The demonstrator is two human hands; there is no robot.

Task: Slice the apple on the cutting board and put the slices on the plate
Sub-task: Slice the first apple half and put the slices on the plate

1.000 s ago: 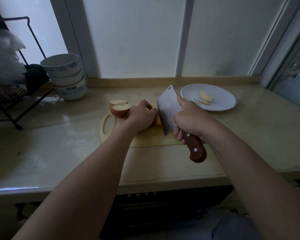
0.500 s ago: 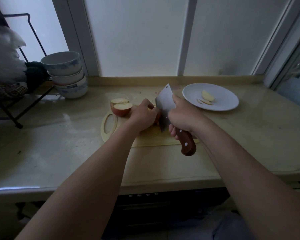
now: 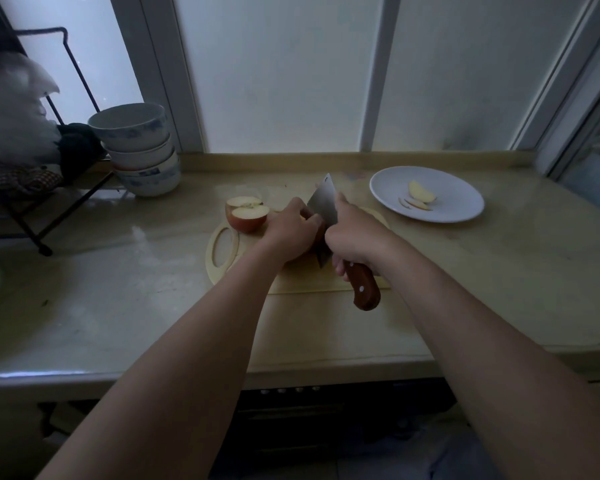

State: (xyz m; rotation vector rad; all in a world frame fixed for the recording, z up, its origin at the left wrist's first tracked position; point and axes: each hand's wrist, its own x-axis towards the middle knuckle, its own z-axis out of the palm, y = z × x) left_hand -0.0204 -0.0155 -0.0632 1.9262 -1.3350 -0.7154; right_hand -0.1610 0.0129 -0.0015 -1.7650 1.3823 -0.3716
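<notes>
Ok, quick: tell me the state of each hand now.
Left hand: fingers curled over the apple piece, holding it on the cutting board.
Right hand: gripping the knife by its handle.

One head-worn wide-angle camera supplies the only view. It looks forward and down from above the near edge of the table [image 3: 136, 289] and faces the window [image 3: 278, 74] behind it. The left forearm [image 3: 187, 341] and right forearm [image 3: 465, 341] enter from the bottom edge and converge near frame centre. The cutting board [image 3: 312, 284] lies there, at arm's reach. The plate [image 3: 458, 192] sits right of centre and the stacked bowls [image 3: 136, 140] sit upper left. Straight lines bend toward the frame borders.
</notes>
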